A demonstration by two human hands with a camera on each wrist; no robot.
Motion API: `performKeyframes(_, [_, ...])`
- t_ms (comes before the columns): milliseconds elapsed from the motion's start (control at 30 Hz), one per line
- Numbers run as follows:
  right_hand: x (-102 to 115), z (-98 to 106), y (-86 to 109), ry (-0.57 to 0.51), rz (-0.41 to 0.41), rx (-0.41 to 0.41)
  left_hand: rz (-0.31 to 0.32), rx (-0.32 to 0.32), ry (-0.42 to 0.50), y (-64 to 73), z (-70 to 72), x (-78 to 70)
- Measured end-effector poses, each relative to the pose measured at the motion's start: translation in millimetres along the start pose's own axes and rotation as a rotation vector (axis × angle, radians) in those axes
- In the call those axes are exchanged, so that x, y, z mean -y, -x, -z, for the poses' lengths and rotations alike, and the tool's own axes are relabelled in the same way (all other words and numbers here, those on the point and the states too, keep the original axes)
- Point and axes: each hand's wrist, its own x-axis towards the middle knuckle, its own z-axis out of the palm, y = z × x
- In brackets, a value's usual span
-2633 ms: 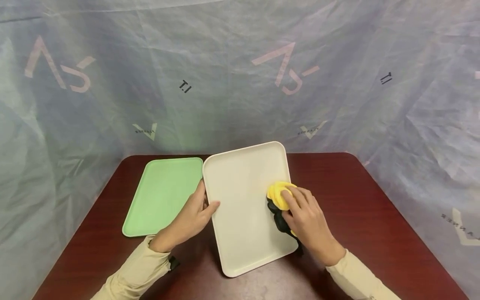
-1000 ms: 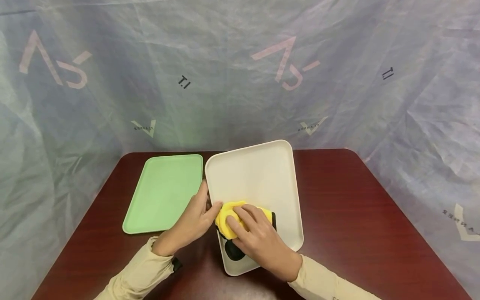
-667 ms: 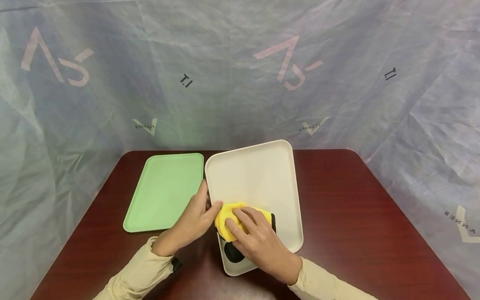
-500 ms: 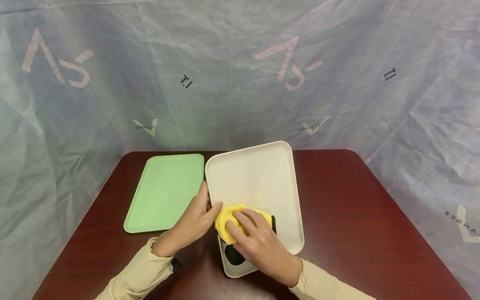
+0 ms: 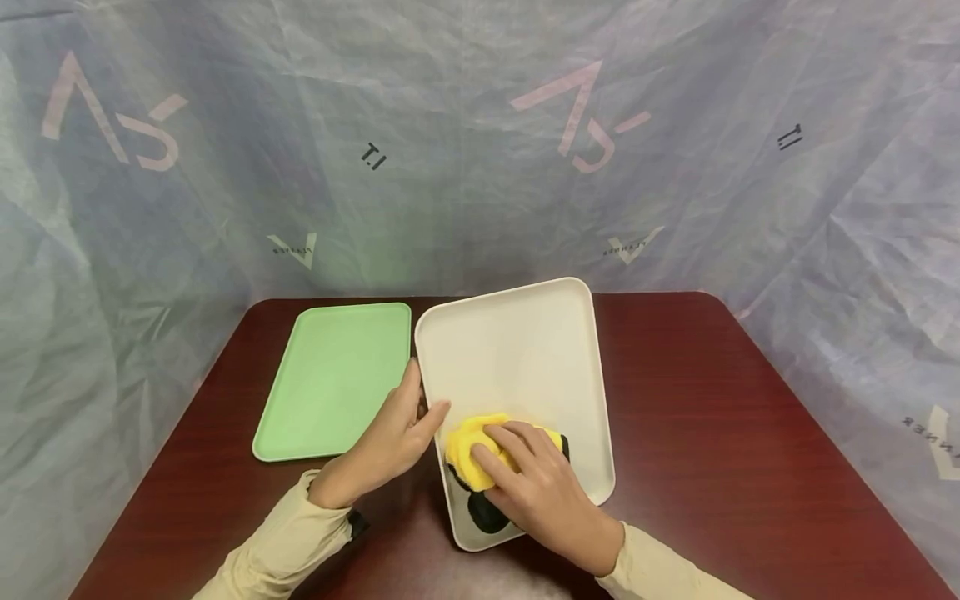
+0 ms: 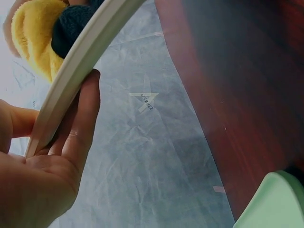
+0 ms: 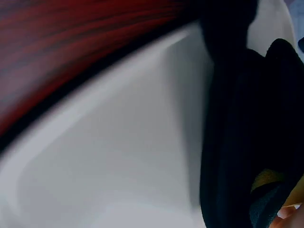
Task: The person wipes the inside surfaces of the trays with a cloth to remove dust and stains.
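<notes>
A cream-white rectangular tray [image 5: 517, 350] with a low rim is held tilted above the table. My left hand [image 5: 393, 437] grips its left edge, thumb over the rim and fingers behind, as the left wrist view also shows. In my right hand [image 5: 543, 487] is a bunched yellow and black cloth [image 5: 472, 454], pressed on the tray's lower inside face. The cloth's dark side [image 7: 237, 133] hangs over the tray surface in the right wrist view. Part of the cloth is hidden under the right hand.
A green tray [image 5: 337, 379] lies flat on the dark red wooden table [image 5: 697, 417], left of the white one. Grey printed sheeting [image 5: 450, 167] hangs behind and at both sides of the table.
My right hand and the cloth have gone from the tray's right edge to its lower left, then slightly back right. The left hand keeps its grip.
</notes>
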Motion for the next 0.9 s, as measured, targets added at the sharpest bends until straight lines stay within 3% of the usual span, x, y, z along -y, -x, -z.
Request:
performKeyframes(333, [-29.0, 36.3, 24.3, 0.057, -0.1, -0.072, -0.095, 0.069, -0.02, -1.1, -2.5, -10.2])
performKeyframes(567, [-58.5, 54.6, 42.7, 0.089, -0.246, -0.055, -0.049, 0.078, 0.031, 1.6, -2.1, -6.3])
performKeyframes(900, [-66.4, 57.6, 47.4, 0.087, -0.268, -0.046, -0.019, 0.081, 0.082, -3.8, -1.3, -3.0])
